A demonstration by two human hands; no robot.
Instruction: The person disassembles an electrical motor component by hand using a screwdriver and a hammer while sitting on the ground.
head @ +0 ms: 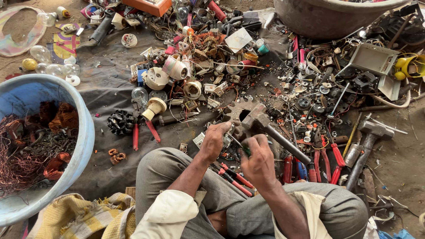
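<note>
Small metal part sits pinched in our left hand just beyond our knees; our right hand closes around a green-handled tool. Hammer lies beside; blue tub of copper wire far left.

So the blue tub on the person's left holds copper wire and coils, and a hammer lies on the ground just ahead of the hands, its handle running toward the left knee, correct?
Not quite: in the head view the hammer lies ahead of the hands, but its handle runs toward the right knee, not the left. The blue tub on the left does hold copper wire and coils.
</note>
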